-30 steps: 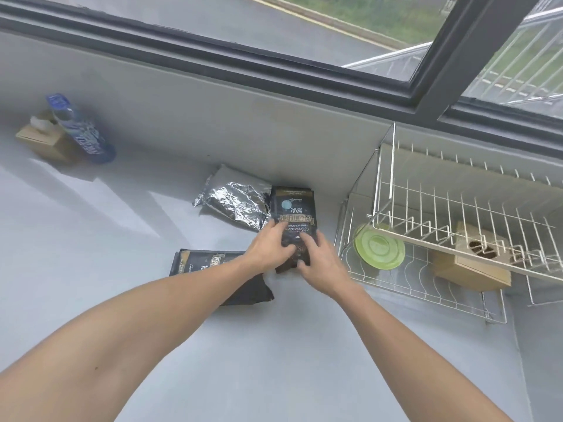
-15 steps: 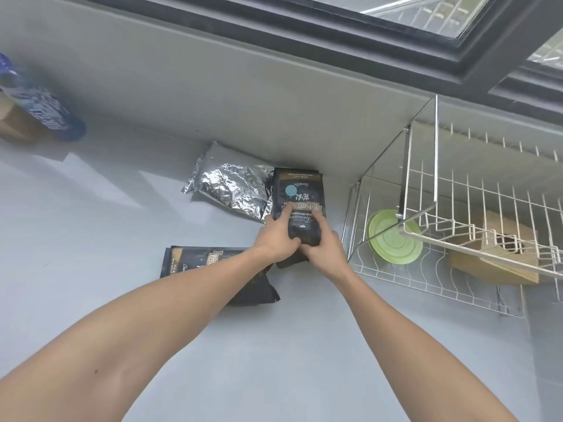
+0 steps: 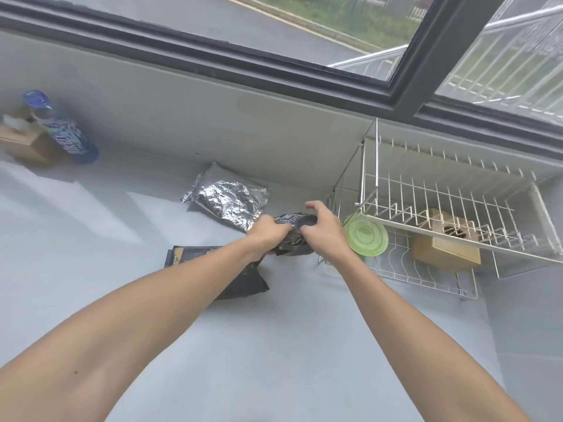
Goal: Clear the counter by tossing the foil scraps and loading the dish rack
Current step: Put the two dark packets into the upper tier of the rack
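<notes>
Black foil bag [image 3: 292, 236] in mid-picture looks light and crinkly; left hand [image 3: 268, 234] and right hand [image 3: 320, 231] squeeze its middle.

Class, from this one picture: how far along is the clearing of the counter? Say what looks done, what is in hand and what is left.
Done: a round green plate already sits in the white wire dish rack. In hand: the left hand and right hand together scrunch a dark printed foil packet. Left: a crumpled silver foil bag and a flat black pouch lie on the grey counter.
</notes>
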